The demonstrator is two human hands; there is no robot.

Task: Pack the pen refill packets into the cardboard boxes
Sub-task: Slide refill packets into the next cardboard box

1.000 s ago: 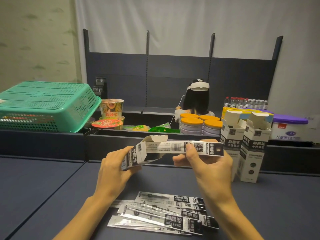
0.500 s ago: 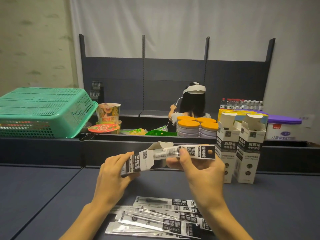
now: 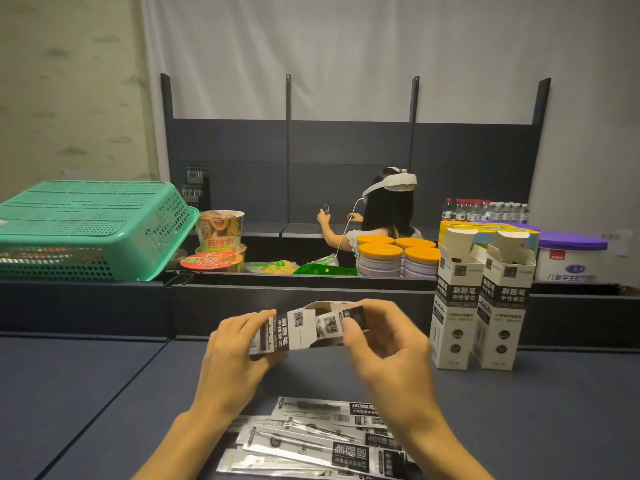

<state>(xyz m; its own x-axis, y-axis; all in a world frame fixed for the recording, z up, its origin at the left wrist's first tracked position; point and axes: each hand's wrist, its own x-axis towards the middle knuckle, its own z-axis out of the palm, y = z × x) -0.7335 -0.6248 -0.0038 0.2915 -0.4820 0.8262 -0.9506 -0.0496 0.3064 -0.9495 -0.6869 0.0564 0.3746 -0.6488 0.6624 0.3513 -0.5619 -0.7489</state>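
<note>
My left hand [image 3: 235, 358] grips a black-and-white cardboard box [image 3: 287, 336] held sideways above the table, its open flap end pointing right. My right hand [image 3: 388, 348] pinches the dark end of a pen refill packet [image 3: 353, 315] at the box mouth; most of the packet is hidden inside the box. Several more refill packets [image 3: 311, 441] lie in a loose pile on the table just below my wrists. Two more boxes [image 3: 483, 299] stand upright at the right with their top flaps open.
Behind the dark table [image 3: 86, 393] runs a low ledge. On it are a green plastic basket [image 3: 86, 230], instant noodle cups [image 3: 218, 237], orange-lidded tins [image 3: 394, 254] and a purple-lidded tub [image 3: 571, 258]. A person wearing a headset [image 3: 388, 209] works at the far shelf.
My right hand has pushed the refill packet leftward into the box, so only its dark end still shows. Both hands sit slightly lower in view.
</note>
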